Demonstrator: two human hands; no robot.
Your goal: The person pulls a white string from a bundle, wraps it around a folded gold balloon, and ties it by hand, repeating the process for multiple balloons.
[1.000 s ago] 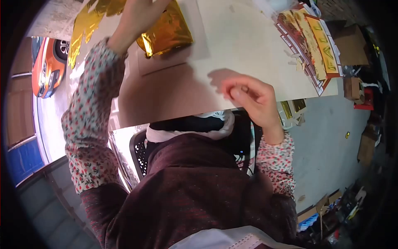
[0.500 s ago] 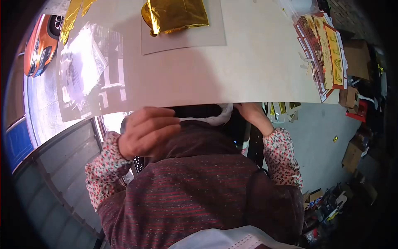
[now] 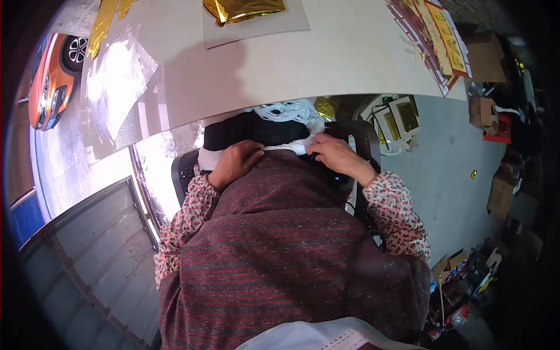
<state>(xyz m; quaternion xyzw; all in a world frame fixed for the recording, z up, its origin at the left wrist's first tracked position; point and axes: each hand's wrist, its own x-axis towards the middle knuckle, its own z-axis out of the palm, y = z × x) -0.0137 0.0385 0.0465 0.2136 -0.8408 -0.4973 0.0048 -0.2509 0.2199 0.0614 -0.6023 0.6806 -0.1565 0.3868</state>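
On my lap under the table edge lies a bundle of white cords (image 3: 286, 109), looped around a black piece of cloth (image 3: 256, 129). My right hand (image 3: 339, 157) pinches the cords at their right side, thumb and fingers pressed together. Lower on the lap, my left hand (image 3: 236, 161) has curled fingers at the left end of the strand that runs between both hands. The fingertips of that hand are partly hidden, and the strand seems to be held there. A dark striped garment (image 3: 262, 233) covers my body and lap.
The table (image 3: 268, 73) reaches over my knees. On it are a gold foil packet (image 3: 251, 9), clear plastic sheets (image 3: 119, 81) and printed "FALL" cards (image 3: 446, 41). Gold-coloured pieces (image 3: 396, 122) lie low on the right. Boxes (image 3: 484, 114) line the right side; an orange car (image 3: 52, 87) stands left.
My left hand has come down from the table edge to the cords on my lap. My right hand has come out from beneath the table edge. The view has tilted lower, showing the cords.
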